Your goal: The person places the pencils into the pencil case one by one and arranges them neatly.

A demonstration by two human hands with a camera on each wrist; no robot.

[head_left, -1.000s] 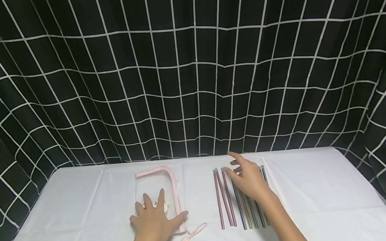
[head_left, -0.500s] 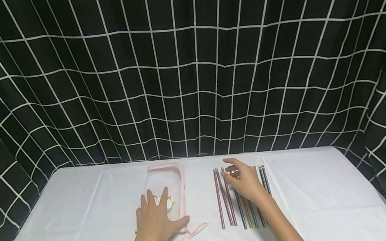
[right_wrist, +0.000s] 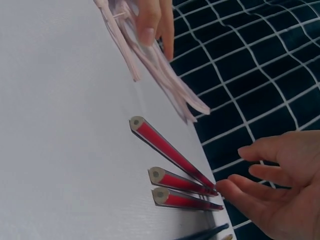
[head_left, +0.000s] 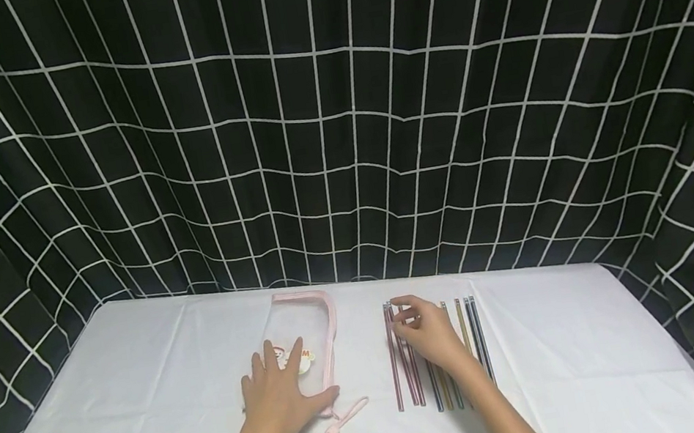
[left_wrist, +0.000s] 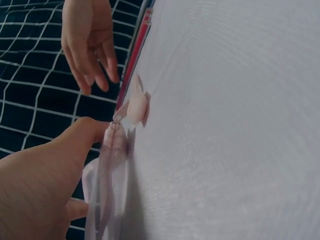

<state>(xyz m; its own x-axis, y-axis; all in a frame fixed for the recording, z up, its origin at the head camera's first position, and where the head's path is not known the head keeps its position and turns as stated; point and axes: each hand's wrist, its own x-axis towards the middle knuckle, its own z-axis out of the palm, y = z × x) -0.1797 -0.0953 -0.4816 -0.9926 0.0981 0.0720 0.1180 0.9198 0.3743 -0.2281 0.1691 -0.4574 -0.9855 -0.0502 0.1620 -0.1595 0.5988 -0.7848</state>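
Observation:
A clear pencil case [head_left: 330, 330] with pink zip edging and a cartoon print lies on the table. My left hand [head_left: 275, 397] rests on it with fingers spread; in the left wrist view the thumb lies at the zip end [left_wrist: 115, 130]. A pink wrist strap [head_left: 349, 420] trails from its near corner. My right hand [head_left: 428, 331] hovers over the row of pencils, its fingers bent loosely near the far ends of the red pencils [head_left: 395, 365]. Nothing shows between those fingers in the right wrist view, where red pencils [right_wrist: 175, 155] lie just beside the fingertips.
More pencils, dark [head_left: 480, 338] and gold [head_left: 462, 322], lie side by side under and right of my right hand. A white cloth [head_left: 149, 422] covers the table. Behind it hangs a black curtain with a white grid [head_left: 336, 137].
My right hand has moved left and slightly nearer, from over the middle pencils to the red ones. The pencil case's far end has shifted right under my left hand, which has barely moved.

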